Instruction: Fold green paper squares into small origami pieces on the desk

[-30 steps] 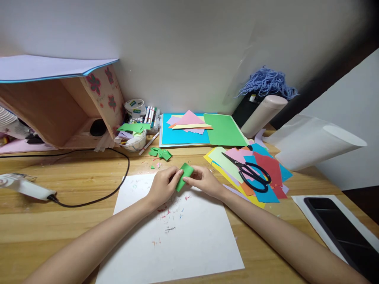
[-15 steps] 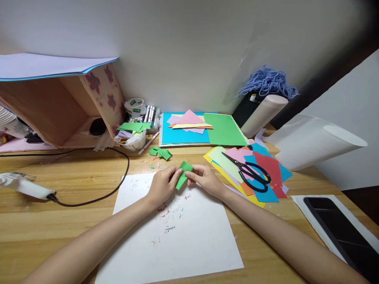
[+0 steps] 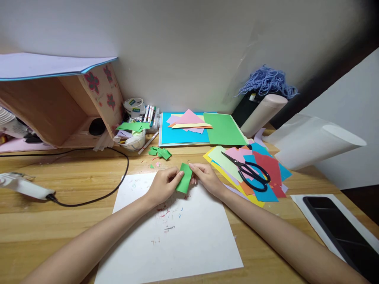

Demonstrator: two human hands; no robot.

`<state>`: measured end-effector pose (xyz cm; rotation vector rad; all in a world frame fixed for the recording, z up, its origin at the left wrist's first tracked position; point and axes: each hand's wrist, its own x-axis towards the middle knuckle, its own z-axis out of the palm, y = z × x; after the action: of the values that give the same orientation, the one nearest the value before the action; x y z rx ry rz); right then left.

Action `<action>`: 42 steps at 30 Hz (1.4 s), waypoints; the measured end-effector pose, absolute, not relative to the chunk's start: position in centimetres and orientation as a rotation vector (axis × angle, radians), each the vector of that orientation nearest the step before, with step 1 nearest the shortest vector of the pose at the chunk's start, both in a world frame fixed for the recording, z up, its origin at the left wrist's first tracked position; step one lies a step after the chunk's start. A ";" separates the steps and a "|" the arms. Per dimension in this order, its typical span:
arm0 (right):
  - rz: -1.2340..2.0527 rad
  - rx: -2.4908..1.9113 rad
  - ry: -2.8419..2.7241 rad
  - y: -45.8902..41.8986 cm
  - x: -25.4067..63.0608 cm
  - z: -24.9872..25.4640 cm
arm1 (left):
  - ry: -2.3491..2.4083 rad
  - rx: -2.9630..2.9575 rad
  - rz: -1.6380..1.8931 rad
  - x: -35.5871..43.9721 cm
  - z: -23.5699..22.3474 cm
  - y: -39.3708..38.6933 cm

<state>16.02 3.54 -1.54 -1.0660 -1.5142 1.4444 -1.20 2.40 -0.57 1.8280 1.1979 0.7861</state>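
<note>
Between my two hands is a small green paper strip point(image 3: 184, 180), held upright over the far edge of a white sheet point(image 3: 189, 240) marked with smudges of colour. My left hand point(image 3: 164, 182) is closed, its thumb pressed on the strip's left side. The thumb and fingers of my right hand point(image 3: 206, 178) pinch the strip's upper right edge; some fingertips are hidden behind it. Beyond the hands lies a little pile of cut green paper pieces point(image 3: 163, 153). Black-handled scissors point(image 3: 251, 172) rest on coloured paper scraps point(image 3: 274, 167) to the right.
A paper basket point(image 3: 133, 142) and markers point(image 3: 150, 113) stand at the back left beside an open cardboard box point(image 3: 71, 106). Coloured sheets point(image 3: 226, 130) lie at the back. A black cable point(image 3: 128, 165) crosses the left side. A phone point(image 3: 334, 225) and white paper roll point(image 3: 319, 138) are at right.
The green strip has turned to show more of its flat face. My right thumb has shifted from across its front to its upper right edge. My left hand has barely moved.
</note>
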 end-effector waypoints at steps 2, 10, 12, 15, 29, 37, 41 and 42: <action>1.472 -1.059 -1.530 3.5 16.1 -1.6 | 1.184 1.758 0.772 -1.2 -0.4 2.4; 1.546 -1.054 -1.599 3.4 16.2 -1.9 | 1.161 1.632 0.815 -1.4 -0.6 2.4; 1.480 -1.072 -1.604 3.4 16.2 -2.0 | 1.142 1.606 0.803 -1.4 -0.6 2.5; 1.428 -1.087 -1.626 3.5 16.2 -2.1 | 1.097 1.555 0.765 -1.3 -0.5 2.5; 1.339 -1.175 -1.749 3.5 16.3 -2.0 | 1.112 1.577 0.723 -1.2 -0.5 2.5; 1.351 -1.161 -1.739 3.4 16.2 -1.8 | 1.114 1.659 0.688 -1.4 -0.5 2.5; 1.448 -1.136 -1.713 3.3 16.2 -1.9 | 1.137 1.656 0.722 -1.4 -0.6 2.5; 1.453 -1.144 -1.704 3.3 16.2 -2.0 | 1.141 1.664 0.726 -1.4 -0.6 2.5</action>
<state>16.20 3.33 -1.96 -1.1443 -1.7045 1.4535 -1.37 2.52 -0.63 1.6641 1.1407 0.7260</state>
